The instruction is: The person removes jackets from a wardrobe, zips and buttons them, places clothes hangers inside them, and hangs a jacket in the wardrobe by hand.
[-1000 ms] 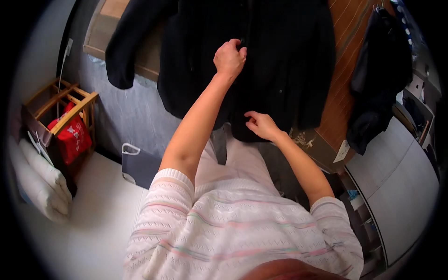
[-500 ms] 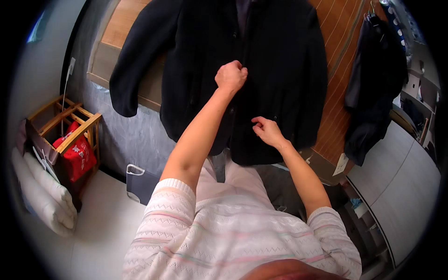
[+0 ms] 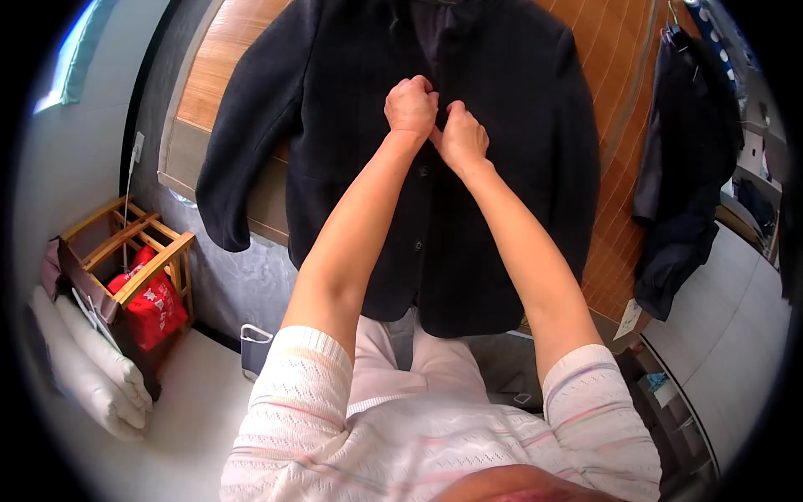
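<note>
A black jacket (image 3: pixel 351 167) lies spread out on a bed with a brown striped mat, its collar at the top and its hem towards me. My left hand (image 3: pixel 411 107) is closed on the jacket's front edge, just below the neck opening. Right beside it, my right hand (image 3: pixel 462 138) has its fingers closed at the same front edge; its fingertips are partly hidden, and what they pinch looks like the jacket's edge. Below the hands, buttons (image 3: pixel 423 171) show down the front.
The striped mat (image 3: pixel 619 109) lies under the jacket. Dark clothes (image 3: pixel 686 167) hang at the right beside a white cabinet (image 3: pixel 736 335). At the left are a wooden rack (image 3: pixel 155 251), a red bag (image 3: pixel 155 305) and rolled white bedding (image 3: pixel 92 368).
My right hand has moved up from the lower front of the jacket to beside my left hand. My left hand stays at the front edge. The view has shifted, showing more of the collar.
</note>
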The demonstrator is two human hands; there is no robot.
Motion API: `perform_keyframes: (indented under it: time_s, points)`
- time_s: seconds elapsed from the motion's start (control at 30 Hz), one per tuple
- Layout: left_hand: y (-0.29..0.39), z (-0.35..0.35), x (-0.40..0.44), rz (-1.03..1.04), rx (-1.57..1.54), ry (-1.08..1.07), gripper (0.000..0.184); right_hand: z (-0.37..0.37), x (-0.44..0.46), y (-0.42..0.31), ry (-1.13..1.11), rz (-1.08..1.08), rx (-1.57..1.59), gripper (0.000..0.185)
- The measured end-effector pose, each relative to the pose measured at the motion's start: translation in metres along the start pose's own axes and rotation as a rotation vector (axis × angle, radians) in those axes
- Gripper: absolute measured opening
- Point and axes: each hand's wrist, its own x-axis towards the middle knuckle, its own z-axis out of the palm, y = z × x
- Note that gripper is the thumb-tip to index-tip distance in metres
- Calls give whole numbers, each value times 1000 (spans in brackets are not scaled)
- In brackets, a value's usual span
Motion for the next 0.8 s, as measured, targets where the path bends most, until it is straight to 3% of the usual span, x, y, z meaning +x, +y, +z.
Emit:
perform_keyframes:
  time_s: [0.13, 0.27, 0.37, 0.47, 0.8]
  points:
    - [1, 1, -8, 83, 17, 72, 16, 4, 18, 27, -8, 35, 229, 24]
    - [-5, 1, 0, 21, -96, -55, 14, -15, 4, 37, -158, 146, 1101, 28]
    - [-14, -2, 9, -54, -282, -246, 19, -21, -3, 25, -159, 136, 1171, 34]
    - [-7, -24, 10, -311, -548, -431, 15, -18, 2, 14, -175, 78, 1063, 38]
    - [-21, -39, 18, -459, -944, -631, 14, -9, 13, 16, -193, 142, 1063, 29]
